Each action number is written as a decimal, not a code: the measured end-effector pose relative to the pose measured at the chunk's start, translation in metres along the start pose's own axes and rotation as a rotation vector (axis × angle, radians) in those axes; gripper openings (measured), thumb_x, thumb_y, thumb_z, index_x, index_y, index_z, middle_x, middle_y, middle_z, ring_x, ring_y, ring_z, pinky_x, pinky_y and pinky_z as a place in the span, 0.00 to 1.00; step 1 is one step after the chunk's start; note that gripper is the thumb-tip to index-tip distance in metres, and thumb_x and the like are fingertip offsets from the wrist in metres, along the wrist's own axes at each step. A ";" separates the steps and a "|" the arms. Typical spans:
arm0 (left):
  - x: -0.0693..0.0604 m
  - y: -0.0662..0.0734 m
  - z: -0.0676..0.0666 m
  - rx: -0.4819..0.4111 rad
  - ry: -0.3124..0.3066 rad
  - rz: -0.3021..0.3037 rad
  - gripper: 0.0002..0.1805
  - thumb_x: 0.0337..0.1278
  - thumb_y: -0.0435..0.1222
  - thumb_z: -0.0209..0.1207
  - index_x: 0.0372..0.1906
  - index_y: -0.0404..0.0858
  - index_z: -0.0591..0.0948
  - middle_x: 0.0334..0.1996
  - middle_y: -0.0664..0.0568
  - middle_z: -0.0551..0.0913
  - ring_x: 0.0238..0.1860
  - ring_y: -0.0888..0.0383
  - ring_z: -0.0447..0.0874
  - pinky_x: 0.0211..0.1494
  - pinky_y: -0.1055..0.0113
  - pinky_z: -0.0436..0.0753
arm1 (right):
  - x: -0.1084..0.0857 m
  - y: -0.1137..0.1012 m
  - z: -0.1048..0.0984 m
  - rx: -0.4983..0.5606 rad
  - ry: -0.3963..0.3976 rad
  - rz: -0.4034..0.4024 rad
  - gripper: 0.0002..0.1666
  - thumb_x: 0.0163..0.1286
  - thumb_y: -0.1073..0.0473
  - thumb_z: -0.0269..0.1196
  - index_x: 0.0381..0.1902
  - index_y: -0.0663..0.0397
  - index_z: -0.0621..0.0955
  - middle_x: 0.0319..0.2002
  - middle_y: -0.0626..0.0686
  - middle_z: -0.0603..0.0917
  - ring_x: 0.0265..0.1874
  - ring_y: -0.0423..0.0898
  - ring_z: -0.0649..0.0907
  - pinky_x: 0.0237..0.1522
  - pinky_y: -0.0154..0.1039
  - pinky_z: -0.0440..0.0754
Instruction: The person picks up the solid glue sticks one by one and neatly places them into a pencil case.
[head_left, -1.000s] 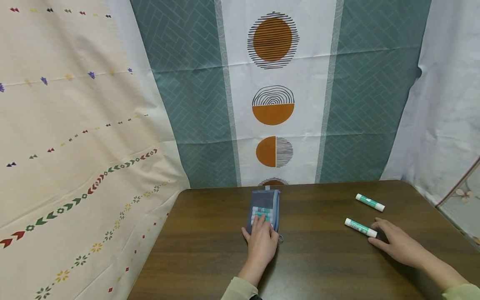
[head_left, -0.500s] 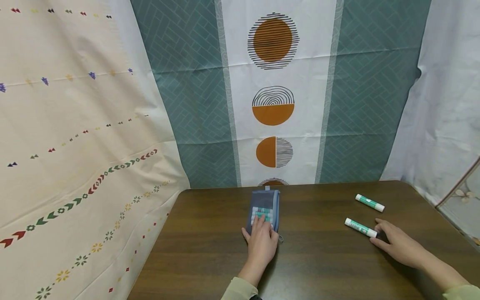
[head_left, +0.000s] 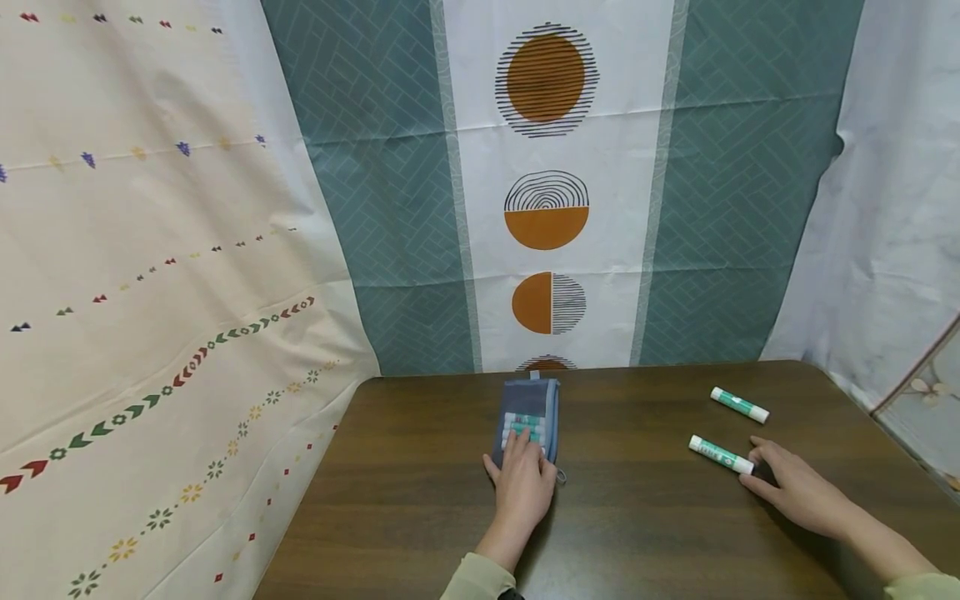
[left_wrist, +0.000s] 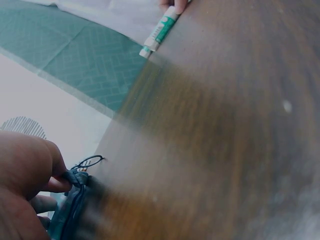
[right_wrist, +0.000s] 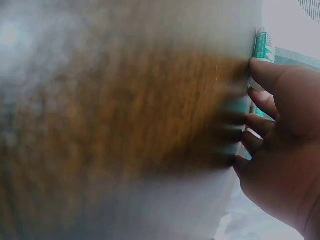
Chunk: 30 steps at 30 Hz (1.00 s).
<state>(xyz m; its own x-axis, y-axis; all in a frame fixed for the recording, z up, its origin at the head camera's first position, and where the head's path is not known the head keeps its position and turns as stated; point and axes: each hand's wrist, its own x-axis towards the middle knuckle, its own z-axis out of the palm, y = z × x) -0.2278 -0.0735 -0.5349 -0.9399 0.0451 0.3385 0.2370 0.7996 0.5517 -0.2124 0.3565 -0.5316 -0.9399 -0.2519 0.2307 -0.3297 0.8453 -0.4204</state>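
Head view puts the dark blue pouch [head_left: 525, 395] on the table [head_left: 622, 517], packed tubes [head_left: 531, 422] showing through its clear front. It looks soft and limp, best taken by its side edges, as the contents may shift. The left hand [head_left: 522, 483] rests on it from 6 o'clock, fingers loosely spread, not clenched. Around 3 o'clock from the pouch, well apart, lies the near tube [head_left: 716, 452], seemingly light, stiff and smooth, apt to roll, so best pinched around its middle. The right hand [head_left: 801, 493] is at its 4 o'clock end, thumb and fingers close about it; whether they pinch, I cannot tell. The far tube [head_left: 738, 405] lies at 1 o'clock from it; patterned cloth [head_left: 397, 217] hangs at 12 o'clock beyond the table.
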 end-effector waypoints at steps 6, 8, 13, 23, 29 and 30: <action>0.001 0.000 0.001 0.008 0.001 0.001 0.15 0.68 0.31 0.65 0.26 0.45 0.75 0.74 0.38 0.80 0.81 0.34 0.67 0.71 0.10 0.50 | 0.001 0.000 -0.001 -0.007 -0.006 0.008 0.12 0.75 0.61 0.72 0.42 0.54 0.77 0.65 0.88 0.73 0.61 0.86 0.77 0.55 0.77 0.77; 0.001 0.000 0.001 0.013 0.000 0.003 0.15 0.69 0.31 0.65 0.26 0.45 0.74 0.74 0.38 0.80 0.81 0.35 0.67 0.71 0.10 0.50 | 0.002 0.001 -0.002 -0.008 -0.009 0.011 0.11 0.76 0.62 0.72 0.43 0.55 0.78 0.65 0.88 0.73 0.62 0.86 0.77 0.56 0.77 0.77; 0.001 0.000 0.001 0.012 0.005 0.008 0.16 0.69 0.31 0.65 0.25 0.45 0.74 0.74 0.38 0.80 0.81 0.34 0.68 0.71 0.10 0.51 | 0.001 0.000 -0.001 -0.003 -0.017 0.029 0.08 0.78 0.61 0.69 0.44 0.57 0.79 0.66 0.87 0.72 0.63 0.87 0.76 0.57 0.77 0.76; 0.001 -0.001 0.001 0.000 0.015 0.010 0.16 0.68 0.31 0.64 0.25 0.45 0.74 0.74 0.38 0.80 0.81 0.34 0.68 0.70 0.10 0.50 | 0.006 -0.004 -0.002 0.023 -0.002 0.052 0.08 0.81 0.61 0.66 0.47 0.63 0.81 0.66 0.88 0.72 0.64 0.87 0.74 0.59 0.78 0.74; 0.000 -0.001 0.000 -0.002 0.005 0.003 0.16 0.68 0.31 0.64 0.25 0.45 0.74 0.74 0.38 0.80 0.81 0.34 0.68 0.70 0.10 0.50 | 0.007 -0.007 -0.004 0.053 -0.019 0.077 0.10 0.85 0.59 0.63 0.48 0.64 0.81 0.66 0.88 0.72 0.65 0.88 0.73 0.59 0.78 0.74; 0.000 -0.001 0.000 -0.001 0.006 0.004 0.15 0.68 0.31 0.65 0.25 0.45 0.74 0.74 0.38 0.80 0.81 0.34 0.68 0.70 0.10 0.50 | 0.007 -0.008 -0.004 0.058 -0.023 0.080 0.11 0.85 0.58 0.62 0.49 0.63 0.81 0.66 0.87 0.72 0.65 0.87 0.73 0.59 0.78 0.74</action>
<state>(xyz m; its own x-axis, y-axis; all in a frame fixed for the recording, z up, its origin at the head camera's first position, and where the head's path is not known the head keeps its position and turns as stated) -0.2280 -0.0742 -0.5356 -0.9376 0.0445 0.3449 0.2406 0.7990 0.5510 -0.2156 0.3500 -0.5230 -0.9651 -0.1959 0.1740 -0.2573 0.8344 -0.4874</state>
